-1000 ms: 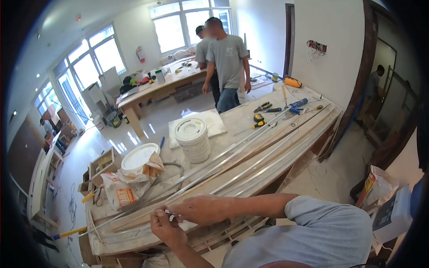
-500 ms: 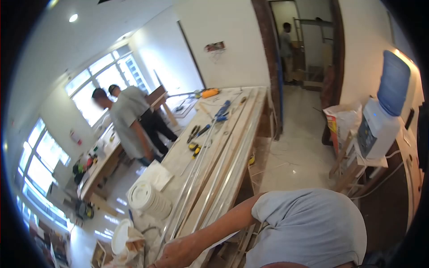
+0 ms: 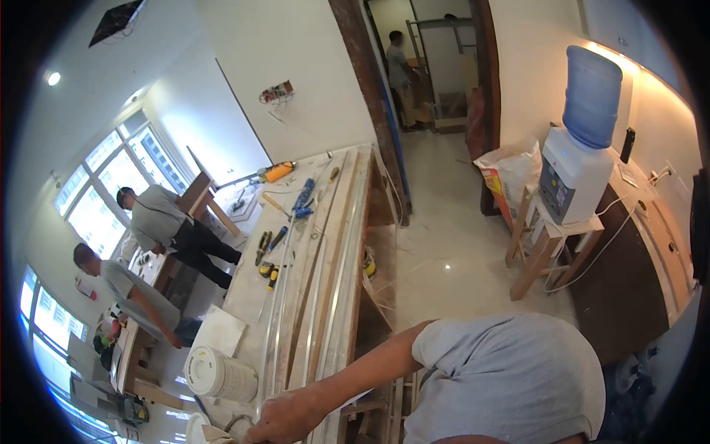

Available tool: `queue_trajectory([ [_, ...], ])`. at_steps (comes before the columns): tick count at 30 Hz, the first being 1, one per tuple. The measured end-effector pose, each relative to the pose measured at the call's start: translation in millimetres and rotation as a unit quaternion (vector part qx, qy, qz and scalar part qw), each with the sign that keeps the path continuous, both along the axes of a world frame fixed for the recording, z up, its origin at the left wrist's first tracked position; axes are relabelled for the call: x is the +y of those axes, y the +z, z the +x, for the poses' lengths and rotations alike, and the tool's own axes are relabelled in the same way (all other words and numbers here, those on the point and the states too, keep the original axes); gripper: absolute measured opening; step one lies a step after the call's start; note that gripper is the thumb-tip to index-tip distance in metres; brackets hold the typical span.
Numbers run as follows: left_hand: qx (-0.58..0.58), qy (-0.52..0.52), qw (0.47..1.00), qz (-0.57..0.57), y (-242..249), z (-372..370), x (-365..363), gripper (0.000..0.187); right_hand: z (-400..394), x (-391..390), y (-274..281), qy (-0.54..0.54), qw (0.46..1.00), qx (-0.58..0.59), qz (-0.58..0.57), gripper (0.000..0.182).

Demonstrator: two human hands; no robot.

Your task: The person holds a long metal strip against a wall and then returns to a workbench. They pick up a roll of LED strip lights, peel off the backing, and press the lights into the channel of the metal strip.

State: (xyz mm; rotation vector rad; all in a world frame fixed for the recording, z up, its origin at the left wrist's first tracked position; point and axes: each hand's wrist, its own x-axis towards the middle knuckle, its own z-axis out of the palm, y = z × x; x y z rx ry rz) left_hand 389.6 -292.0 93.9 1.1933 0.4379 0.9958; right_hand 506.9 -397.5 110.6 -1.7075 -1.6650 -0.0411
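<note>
Overall, the desk (image 3: 244, 287) carries many loose things, so one knock could disturb several. Long strips (image 3: 273, 340) lie along it, reaching down near the right hand (image 3: 285, 418); no clamp shows on them, so a tug could make them slide and scrape each other. Beside them stands a white bucket (image 3: 235, 379), which a sideways swing of a strip might tip. The hand's fingers run to the picture's edge: whether they pinch anything cannot be told, and the left hand is out of view. Farther along, a yellow-handled screwdriver (image 3: 273, 280) could roll if a strip nudged it.
</note>
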Motion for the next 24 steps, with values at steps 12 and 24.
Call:
queue_trajectory([
  [12, 0.142, 0.082, 0.837, 0.522, -8.7, 5.0, 25.6, 0.022, 3.7, -13.4, 1.7, 0.058, 0.992, 0.022, 0.108, 0.029],
  [24, 0.06, 0.011, 0.997, 0.049, 28.4, 3.1, -13.5, 0.019, 1.0, 1.4, -10.7, 0.056, 0.988, -0.023, 0.144, 0.013],
])
